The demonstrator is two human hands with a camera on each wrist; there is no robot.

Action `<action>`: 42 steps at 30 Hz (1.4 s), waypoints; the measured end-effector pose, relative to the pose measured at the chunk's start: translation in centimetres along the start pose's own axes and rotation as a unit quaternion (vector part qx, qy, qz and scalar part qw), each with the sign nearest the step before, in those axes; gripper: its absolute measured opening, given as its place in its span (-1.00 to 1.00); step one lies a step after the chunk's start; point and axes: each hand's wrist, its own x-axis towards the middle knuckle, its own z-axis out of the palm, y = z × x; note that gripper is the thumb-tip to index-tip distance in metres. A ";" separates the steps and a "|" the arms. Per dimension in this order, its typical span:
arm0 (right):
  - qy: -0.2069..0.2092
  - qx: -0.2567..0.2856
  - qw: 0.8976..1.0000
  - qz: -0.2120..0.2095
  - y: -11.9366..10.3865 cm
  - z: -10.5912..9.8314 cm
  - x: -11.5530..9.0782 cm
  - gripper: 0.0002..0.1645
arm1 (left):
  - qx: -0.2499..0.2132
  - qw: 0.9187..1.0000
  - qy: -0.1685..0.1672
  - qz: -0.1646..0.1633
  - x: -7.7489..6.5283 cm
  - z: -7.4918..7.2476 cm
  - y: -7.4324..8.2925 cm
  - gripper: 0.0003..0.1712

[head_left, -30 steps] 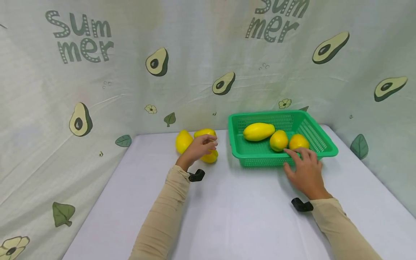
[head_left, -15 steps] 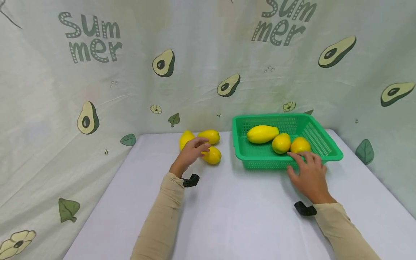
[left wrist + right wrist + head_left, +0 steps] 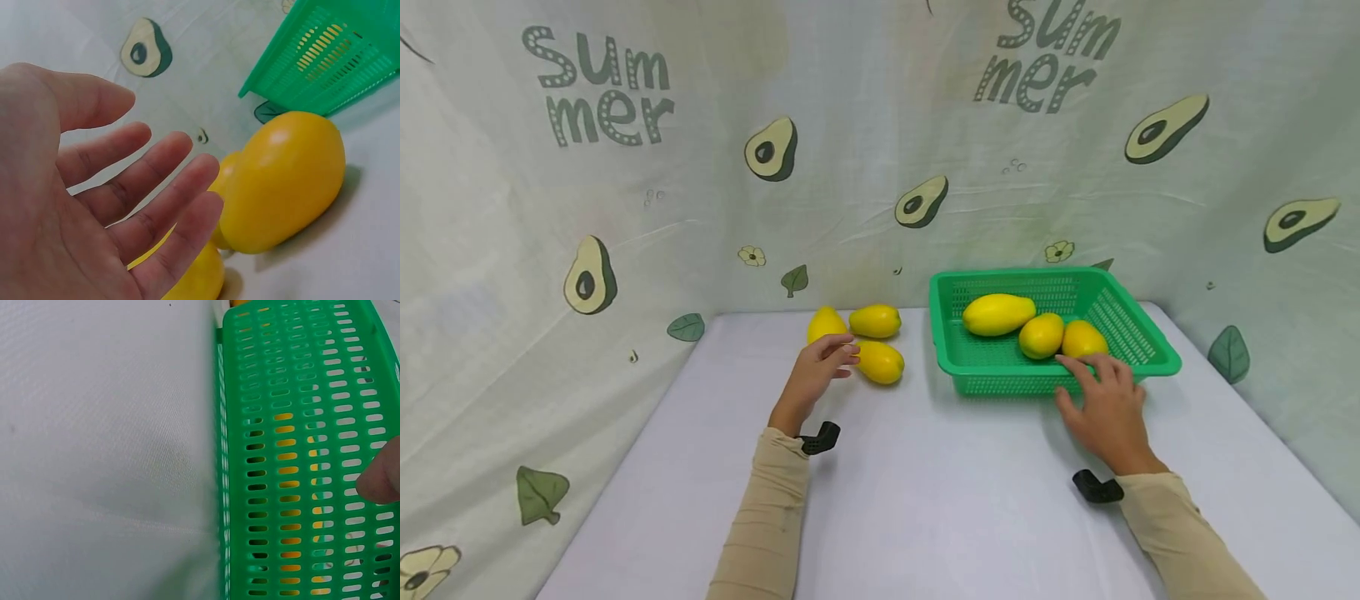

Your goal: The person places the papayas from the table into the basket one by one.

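Observation:
My left hand (image 3: 811,373) hovers beside several yellow fruits on the table, fingers loosely bent and nothing in them. In the left wrist view, the open palm (image 3: 62,212) faces a large smooth yellow fruit (image 3: 284,184). On the table lie a front fruit (image 3: 882,363), a back fruit (image 3: 876,321) and a left fruit (image 3: 826,323), partly behind the hand. My right hand (image 3: 1107,417) holds the near rim of a green plastic basket (image 3: 1000,385), fingers over the edge. Its thumb (image 3: 382,477) lies against the slotted outer wall in the right wrist view.
Inside the basket are a long yellow fruit (image 3: 998,315) and two rounder ones, a middle fruit (image 3: 1041,336) and a right fruit (image 3: 1084,339). A white cloth covers the table (image 3: 940,500). Behind it hangs a curtain (image 3: 842,100) printed with avocados.
My left hand has drawn back leftward and toward me, uncovering more of the front and back table fruits. The right hand stays at the basket rim. The head view has shifted slightly.

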 end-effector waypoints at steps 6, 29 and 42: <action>0.001 0.004 1.000 0.003 0.1 -0.3 -0.2 -0.44 | -0.017 0.999 0.033 0.007 0.1 -0.7 -0.7 -0.52; 0.003 -0.001 1.000 0.003 0.6 -0.6 -0.1 -0.43 | -0.078 0.973 0.217 -0.014 1.0 -3.6 -3.1 -0.47; -0.010 -0.005 1.000 -0.003 0.8 -0.1 0.2 -0.45 | -0.031 0.973 0.218 -0.073 1.2 -3.6 -4.2 -0.26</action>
